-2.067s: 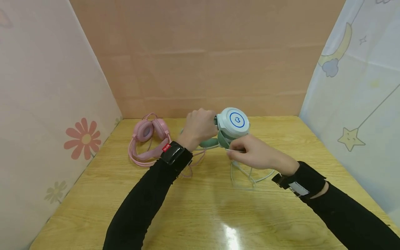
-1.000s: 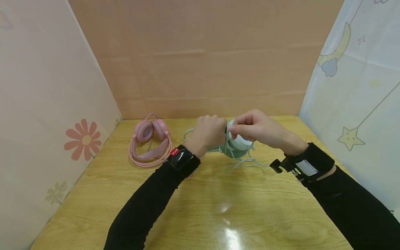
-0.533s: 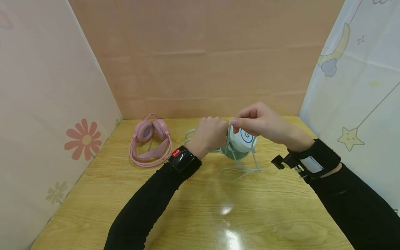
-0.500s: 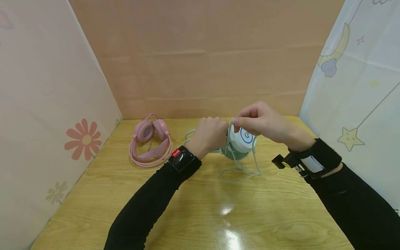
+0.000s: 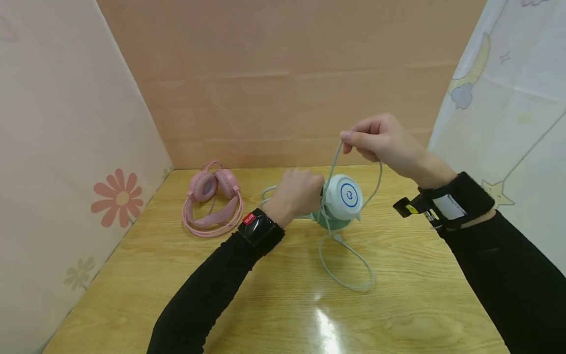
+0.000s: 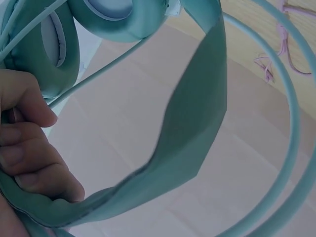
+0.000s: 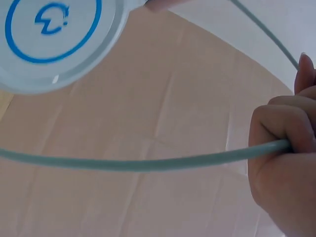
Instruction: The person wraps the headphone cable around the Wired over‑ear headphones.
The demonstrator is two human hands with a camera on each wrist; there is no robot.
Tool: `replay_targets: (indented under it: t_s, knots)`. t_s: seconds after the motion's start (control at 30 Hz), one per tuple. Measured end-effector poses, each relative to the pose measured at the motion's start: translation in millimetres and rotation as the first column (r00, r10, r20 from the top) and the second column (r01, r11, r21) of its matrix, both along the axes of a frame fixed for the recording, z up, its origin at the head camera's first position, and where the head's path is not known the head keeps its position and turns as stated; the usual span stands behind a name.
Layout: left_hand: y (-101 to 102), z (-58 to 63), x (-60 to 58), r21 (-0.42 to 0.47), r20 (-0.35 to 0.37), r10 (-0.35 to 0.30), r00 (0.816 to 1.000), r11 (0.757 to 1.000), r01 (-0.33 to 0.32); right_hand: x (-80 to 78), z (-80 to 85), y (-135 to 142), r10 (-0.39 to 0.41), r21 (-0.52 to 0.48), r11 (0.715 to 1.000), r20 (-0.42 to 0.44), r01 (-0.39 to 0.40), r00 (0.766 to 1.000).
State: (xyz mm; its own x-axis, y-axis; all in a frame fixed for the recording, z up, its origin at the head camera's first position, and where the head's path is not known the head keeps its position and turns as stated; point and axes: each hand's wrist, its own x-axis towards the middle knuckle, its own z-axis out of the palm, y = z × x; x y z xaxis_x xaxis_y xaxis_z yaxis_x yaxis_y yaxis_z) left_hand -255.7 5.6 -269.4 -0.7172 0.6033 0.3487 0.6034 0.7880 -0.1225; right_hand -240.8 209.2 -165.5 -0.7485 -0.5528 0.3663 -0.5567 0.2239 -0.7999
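"Mint green is the colour of the headphones [image 5: 347, 197] held in front, to the right of the pink headphones [image 5: 227, 183]. How are they steadied?"

"By the left hand [image 5: 297, 194]. Its fingers are curled round the padded strap [image 6: 197, 103], as is shown close up from the left wrist. The strap is probably gripped so that the ear cups are prevented from swinging when the cable [image 7: 143, 166] is drawn."

"And the right hand [image 5: 384, 140]?"

"The cable is pinched between its thumb and forefinger, above the ear cups, and a further stretch is clasped in the curled fingers behind. By that double hold, slack is presumably taken up."

"Is the whole cable lifted?"

"No. A lower loop is left drooping in front of the headphones. Whether the table [image 5: 274, 295] is touched by it, or by the lower ear cup, cannot be told."

"Why might the pink pair be placed so far left?"

"It is touched by neither hand. By that gap, working room is given and tangling of the two leads is perhaps made less likely."
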Motion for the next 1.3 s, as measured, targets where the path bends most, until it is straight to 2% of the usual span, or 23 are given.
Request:
replay_targets:
  t_s: [0.17, 0.3, 0.47, 0.67, 0.93, 1.03, 1.17, 1.3]
  knots:
    - [1, 1.8, 1.7, -0.018, -0.002, -0.004, 1.0, 1.0, 0.004, -7.8, 4.5, -1, -0.067, 0.033, 0.997, -0.052, 0.069, 0.996]
    - [1, 0.8, 1.9, -0.028, -0.007, -0.011, 1.0, 1.0, 0.011, -12.8, 4.2, -2, -0.086, 0.022, 0.996, -0.061, 0.087, 0.994]
    - [2, 1.0, 3.0, -0.024, -0.02, -0.032, 0.999, 0.999, 0.031, -17.3, 3.1, -2, -0.072, -0.024, 0.997, -0.046, 0.071, 0.996]
    - [2, 3.7, 4.0, -0.031, -0.001, -0.025, 1.0, 0.999, 0.025, -20.2, 6.6, -5, -0.061, -0.029, 0.998, -0.075, 0.059, 0.995]
    - [2, 2.8, 7.0, -0.028, -0.016, -0.069, 0.997, 0.997, 0.068, -32.0, 3.0, -4, -0.115, -0.06, 0.992, -0.062, 0.111, 0.991]
    - [2, 1.5, 7.4, -0.027, -0.014, -0.077, 0.997, 0.997, 0.076, -39.6, -1.9, -4, -0.189, -0.028, 0.982, -0.08, 0.188, 0.979]
    - [2, 2.4, 8.7, -0.001, 0.003, -0.103, 0.995, 0.995, 0.103, -53.0, -12.7, -3, -0.286, 0.063, 0.952, -0.161, 0.299, 0.944]
    - [2, 4.5, 10.1, 0.009, 0.002, -0.127, 0.992, 0.992, 0.127, -67.4, -27.6, 4, -0.298, 0.132, 0.934, -0.222, 0.331, 0.928]
